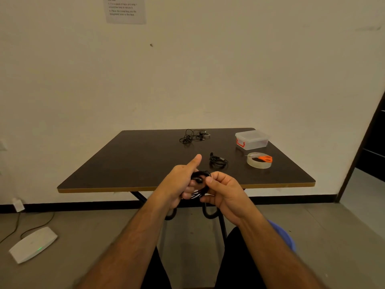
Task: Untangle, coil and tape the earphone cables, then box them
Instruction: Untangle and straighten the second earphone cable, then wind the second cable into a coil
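Table [129, 161]: we see it dark, wood-edged.
On it: tangled earphones [192, 136], coiled earphones [218, 161], box [252, 139], tape [259, 163].
On tape: scissors [263, 158].

Bare office: table [133, 163], wall notice [125, 11]

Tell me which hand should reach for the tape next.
Probably the right hand: the tape, with the scissors on it, lies on the table's right side. The left hand can keep gripping the coil.
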### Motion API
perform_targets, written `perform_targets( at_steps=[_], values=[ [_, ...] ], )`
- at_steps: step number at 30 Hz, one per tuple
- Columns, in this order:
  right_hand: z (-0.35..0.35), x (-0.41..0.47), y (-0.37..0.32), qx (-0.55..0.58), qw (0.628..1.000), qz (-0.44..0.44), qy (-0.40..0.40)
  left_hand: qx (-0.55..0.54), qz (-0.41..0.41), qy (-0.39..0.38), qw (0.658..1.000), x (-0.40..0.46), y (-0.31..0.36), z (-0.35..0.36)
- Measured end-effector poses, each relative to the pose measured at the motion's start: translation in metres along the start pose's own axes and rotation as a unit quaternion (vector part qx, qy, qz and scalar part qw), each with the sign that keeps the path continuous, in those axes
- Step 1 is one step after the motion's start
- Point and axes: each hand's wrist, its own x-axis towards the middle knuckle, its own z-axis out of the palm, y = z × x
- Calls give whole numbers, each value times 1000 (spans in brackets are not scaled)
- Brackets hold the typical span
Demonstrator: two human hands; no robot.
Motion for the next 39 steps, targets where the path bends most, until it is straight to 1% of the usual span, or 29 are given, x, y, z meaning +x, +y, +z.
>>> perform_targets(
  at_steps=[2, 5, 8, 10, 12, 14, 16, 19, 21, 23, 25, 26, 28, 29, 30, 35, 37, 39],
  values=[
    [2, 4, -1, -22, 1000, -13, 13, 3, 26, 39, 999, 8, -2, 1],
    [5, 16, -3, -48, 998, -27, 44, -3, 36, 69, 997, 22, -6, 1],
    [4, 34, -6, -62, 995, -7, 75, -73, 11, 86, 994, 41, -8, -6],
    [2, 51, -6, -75, 993, 19, 92, -111, -5, 77, 991, 55, -10, -16],
    [-1, 72, -3, -104, 987, 43, 114, -126, -13, 49, 991, 69, -14, -27],
    [-4, 96, 2, -132, 980, 67, 135, -126, -22, 18, 992, 86, -20, -40],
    [-6, 114, 9, -148, 974, 85, 150, -111, -30, 13, 993, 100, -27, -51],
    [-13, 149, 26, -213, 954, 111, 182, -55, -43, 43, 997, 131, -39, -66],
    [-18, 169, 35, -255, 939, 129, 193, 39, -46, 81, 995, 148, -46, -72],
    [-21, 188, 42, -303, 921, 145, 198, 128, -48, 114, 984, 165, -54, -77],
    [-21, 203, 45, -354, 898, 167, 202, 214, -42, 140, 966, 181, -58, -83],
    [-21, 209, 45, -379, 884, 180, 205, 269, -34, 151, 951, 187, -59, -85],
    [-20, 219, 44, -425, 857, 200, 211, 381, -22, 169, 908, 198, -60, -90],
    [-21, 223, 44, -446, 844, 207, 213, 419, -19, 174, 891, 201, -62, -92],
    [-22, 226, 45, -468, 831, 213, 211, 442, -19, 172, 880, 204, -65, -94],
    [-28, 231, 54, -556, 779, 219, 187, 493, -3, 127, 861, 211, -74, -101],
    [-28, 232, 53, -584, 763, 210, 182, 490, -2, 121, 864, 211, -72, -106],
    [-28, 233, 52, -603, 750, 204, 178, 467, -5, 123, 876, 210, -69, -111]
  ],
)
